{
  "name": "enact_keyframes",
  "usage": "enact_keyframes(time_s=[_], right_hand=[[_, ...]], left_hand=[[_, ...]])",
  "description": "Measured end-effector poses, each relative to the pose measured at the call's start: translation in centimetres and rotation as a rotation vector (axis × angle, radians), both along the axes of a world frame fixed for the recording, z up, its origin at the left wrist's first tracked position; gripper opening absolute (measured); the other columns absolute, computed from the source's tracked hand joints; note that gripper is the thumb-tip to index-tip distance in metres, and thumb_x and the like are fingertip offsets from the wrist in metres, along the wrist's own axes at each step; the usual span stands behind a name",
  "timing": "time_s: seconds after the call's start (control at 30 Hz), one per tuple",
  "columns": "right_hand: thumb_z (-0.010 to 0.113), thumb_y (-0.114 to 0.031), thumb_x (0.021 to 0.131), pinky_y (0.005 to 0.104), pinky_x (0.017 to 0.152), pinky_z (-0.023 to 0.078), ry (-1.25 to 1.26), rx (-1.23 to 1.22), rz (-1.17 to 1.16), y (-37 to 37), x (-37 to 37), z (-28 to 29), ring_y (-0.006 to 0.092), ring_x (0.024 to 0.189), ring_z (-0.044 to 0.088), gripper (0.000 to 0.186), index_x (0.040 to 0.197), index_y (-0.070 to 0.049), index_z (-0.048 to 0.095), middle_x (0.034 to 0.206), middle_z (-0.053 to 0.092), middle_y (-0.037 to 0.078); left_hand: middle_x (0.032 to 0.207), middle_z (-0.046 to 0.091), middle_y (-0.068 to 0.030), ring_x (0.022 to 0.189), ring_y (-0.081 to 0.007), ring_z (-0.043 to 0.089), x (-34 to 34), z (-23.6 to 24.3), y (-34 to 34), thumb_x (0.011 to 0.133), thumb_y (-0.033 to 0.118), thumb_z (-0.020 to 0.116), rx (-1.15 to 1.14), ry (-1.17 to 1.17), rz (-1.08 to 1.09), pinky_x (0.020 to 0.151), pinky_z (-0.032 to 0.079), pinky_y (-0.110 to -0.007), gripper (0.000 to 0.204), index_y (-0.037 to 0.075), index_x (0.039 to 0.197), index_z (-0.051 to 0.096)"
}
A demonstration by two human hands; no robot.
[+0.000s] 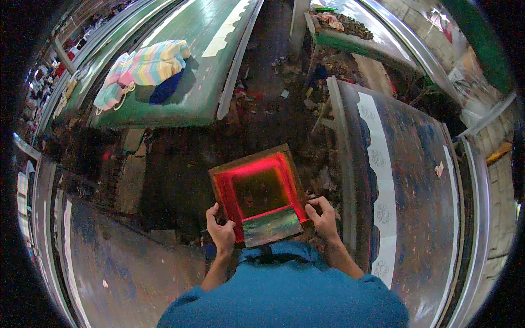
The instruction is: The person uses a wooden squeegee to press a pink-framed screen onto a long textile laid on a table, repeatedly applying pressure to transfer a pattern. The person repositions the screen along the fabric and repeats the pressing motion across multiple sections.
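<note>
Between both hands, in front of my blue-clad torso, I hold a screen printing frame [262,192] slightly tilted. Its wooden border surrounds a glowing red band, with a darker square of mesh inside. A pale, smeared grey-green patch [273,225] covers the part nearest me; I cannot tell if it is a separate piece. My left hand [221,232] is closed on the left edge, thumb on top. At the right edge, my right hand [323,218] grips the frame between thumb and fingers.
Long worktables run on both sides. The right table [421,218] bears a white strip [385,210] with scalloped edge and faint floral prints. Striped pastel cloth [145,65] and a dark blue piece [168,87] lie on the far left green table [197,104]. Debris litters the aisle floor [279,71].
</note>
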State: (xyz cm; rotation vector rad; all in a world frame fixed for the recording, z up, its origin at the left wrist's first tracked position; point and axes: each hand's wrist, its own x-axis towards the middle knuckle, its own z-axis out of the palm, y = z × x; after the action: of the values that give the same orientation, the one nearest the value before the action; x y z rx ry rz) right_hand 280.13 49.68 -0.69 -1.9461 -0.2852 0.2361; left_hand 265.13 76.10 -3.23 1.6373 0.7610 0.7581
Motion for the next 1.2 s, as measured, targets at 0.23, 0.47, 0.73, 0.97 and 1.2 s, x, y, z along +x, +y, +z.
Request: enact_keyframes(time_s=[0.23, 0.47, 0.73, 0.97, 1.2], right_hand=[[0.075, -0.028, 0.090, 0.0385, 0.088, 0.049, -0.065, 0.006, 0.131, 8.3, 7.9, 1.3, 0.0309, 0.097, 0.063, 0.031, 0.100, 0.000, 0.066, 0.099, 0.065, 0.015], [0.077, -0.029, 0.089, 0.0380, 0.087, 0.050, -0.128, -0.018, 0.053, 11.0, 13.1, 0.9, 0.0295, 0.095, 0.064, 0.033, 0.100, 0.000, 0.066, 0.097, 0.066, 0.015], [0.078, -0.026, 0.088, 0.0375, 0.085, 0.051, -0.117, 0.000, -0.162, 7.2, 19.0, -0.4, 0.0272, 0.092, 0.065, 0.030, 0.101, -0.001, 0.067, 0.095, 0.066, 0.013], [0.077, -0.024, 0.089, 0.0358, 0.086, 0.050, 0.029, 0.079, -0.464, 0.6, 25.0, -0.7, 0.0259, 0.091, 0.066, 0.028, 0.101, -0.001, 0.067, 0.095, 0.067, 0.012], [0.076, -0.029, 0.091, 0.0351, 0.087, 0.050, -0.017, 0.140, -0.708, -5.8, 30.8, -1.3, 0.0241, 0.093, 0.065, 0.032, 0.102, -0.001, 0.066, 0.097, 0.068, 0.011]], left_hand=[[0.125, 0.055, -0.0116, 0.121, -0.0219, 0.052, 6.0, 0.7, 6.7, 0.066, -0.012, 0.057, 0.076, 0.010, 0.114, 0.108, 0.039, -0.033, 0.064, -0.006, 0.130, 0.053], [0.123, 0.056, -0.0113, 0.121, -0.0222, 0.052, 12.7, 0.1, 10.4, 0.065, -0.010, 0.058, -0.016, -0.062, 0.069, 0.109, 0.038, -0.033, 0.064, -0.006, 0.129, 0.054], [0.124, 0.058, -0.0135, 0.122, -0.0250, 0.053, 24.0, -0.5, 9.4, 0.065, -0.010, 0.058, 0.164, 0.050, -0.116, 0.108, 0.040, -0.035, 0.063, -0.005, 0.128, 0.055], [0.126, 0.058, -0.0135, 0.120, -0.0248, 0.055, 38.3, 0.4, 4.7, 0.067, -0.010, 0.059, 0.164, 0.038, -0.395, 0.108, 0.042, -0.036, 0.063, -0.005, 0.130, 0.054], [0.122, 0.058, -0.0106, 0.115, -0.0227, 0.057, 51.7, 1.4, -2.2, 0.068, -0.009, 0.059, 0.203, -0.050, -0.654, 0.106, 0.043, -0.035, 0.061, -0.003, 0.129, 0.056]])
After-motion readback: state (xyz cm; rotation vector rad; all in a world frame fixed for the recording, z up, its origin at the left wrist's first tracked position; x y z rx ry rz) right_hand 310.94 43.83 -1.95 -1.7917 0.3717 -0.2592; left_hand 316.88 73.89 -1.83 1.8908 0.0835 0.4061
